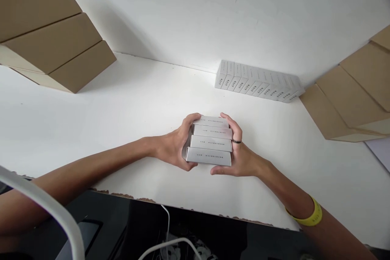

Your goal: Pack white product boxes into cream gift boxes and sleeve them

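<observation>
Tabletop: bare white board (146,103), its near edge (143,200) chipped to brown at 6 o'clock, dark space below.
Wall: plain white (183,16) at 12 o'clock, lightly scuffed, meeting the board.
Held cartons: four slim white printed cartons (210,143), just off centre toward 5 o'clock, lined up with slightly stepped ends.
Left hand: one (173,144), closed around the cartons' 9 o'clock ends.
Right hand: one (245,159), curled around their 3 o'clock ends, gripping the same four; one dark ring (237,141).
Wristband: one, yellow (317,212), at 4 o'clock.
Standing row: about twelve similar white cartons (257,81) at 2 o'clock, side by side near the wall.
Brown cardboard boxes: three (55,40) at 10 o'clock; at least three more (350,93) at 3 o'clock, exact count unclear.
White tube: one, curved (56,216), at 8 o'clock.
</observation>
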